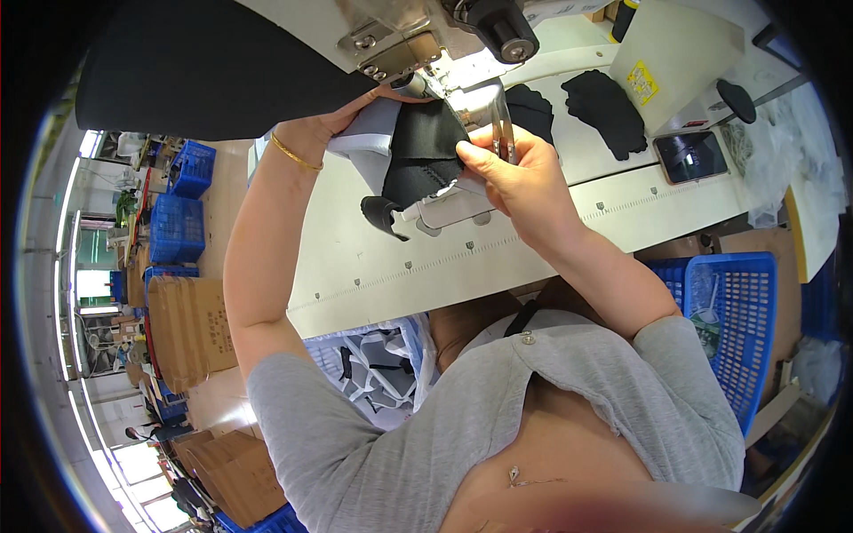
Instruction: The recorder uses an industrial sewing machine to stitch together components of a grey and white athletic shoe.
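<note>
At the sewing machine (480,35), a black fabric piece (426,142) with a grey part (366,147) lies under the needle area, its stitched lower end hanging over the narrow bed. My left hand (360,111) grips its far left side close to the needle; some of those fingers are hidden by cloth and machine. My right hand (520,169) pinches the right edge of the black fabric between thumb and fingers, beside a metal guard (499,124). Under the cloth's lower end shows a white machine part (453,209).
A broad black panel (213,71) hangs at the upper left. Black cloth pieces (606,111) and a phone (691,157) lie on the white table (400,266), right of the machine. Blue baskets (742,311) stand at the right; cardboard boxes (191,329) are at the left.
</note>
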Demonstrator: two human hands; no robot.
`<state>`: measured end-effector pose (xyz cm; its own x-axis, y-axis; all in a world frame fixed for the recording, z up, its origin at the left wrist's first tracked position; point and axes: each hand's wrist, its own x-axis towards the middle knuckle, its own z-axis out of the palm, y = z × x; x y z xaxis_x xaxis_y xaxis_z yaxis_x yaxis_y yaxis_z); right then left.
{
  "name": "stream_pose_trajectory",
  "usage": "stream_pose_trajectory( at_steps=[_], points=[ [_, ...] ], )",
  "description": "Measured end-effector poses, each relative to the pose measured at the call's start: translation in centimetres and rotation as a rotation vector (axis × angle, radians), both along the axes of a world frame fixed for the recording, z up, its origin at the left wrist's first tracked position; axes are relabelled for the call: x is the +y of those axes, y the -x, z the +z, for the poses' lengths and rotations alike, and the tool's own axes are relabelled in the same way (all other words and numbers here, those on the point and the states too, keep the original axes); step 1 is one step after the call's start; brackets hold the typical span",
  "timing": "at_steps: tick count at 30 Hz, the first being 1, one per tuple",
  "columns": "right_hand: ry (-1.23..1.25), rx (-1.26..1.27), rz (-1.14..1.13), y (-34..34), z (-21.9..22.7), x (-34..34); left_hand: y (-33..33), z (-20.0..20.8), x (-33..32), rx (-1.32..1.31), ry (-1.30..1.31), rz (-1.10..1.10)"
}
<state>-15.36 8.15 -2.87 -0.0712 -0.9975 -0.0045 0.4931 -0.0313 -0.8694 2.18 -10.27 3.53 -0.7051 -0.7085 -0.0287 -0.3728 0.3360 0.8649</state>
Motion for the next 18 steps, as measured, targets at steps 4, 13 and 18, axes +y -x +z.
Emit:
stream_pose_trajectory(
  at_steps=[4,13,18],
  points=[
    [-0.042,-0.041,0.048,0.4,-0.1,-0.2,-0.2,-0.3,-0.2,-0.065,0.185,-0.006],
    [-0.092,-0.116,-0.009,-0.2,-0.6,-0.5,-1.2,-0.6,-0.7,-0.19,0.592,-0.018],
    [-0.05,-0.099,0.029,0.1,-0.3,-0.4,-1.6,-0.1,-0.8,-0.247,0.826,-0.013]
  ],
)
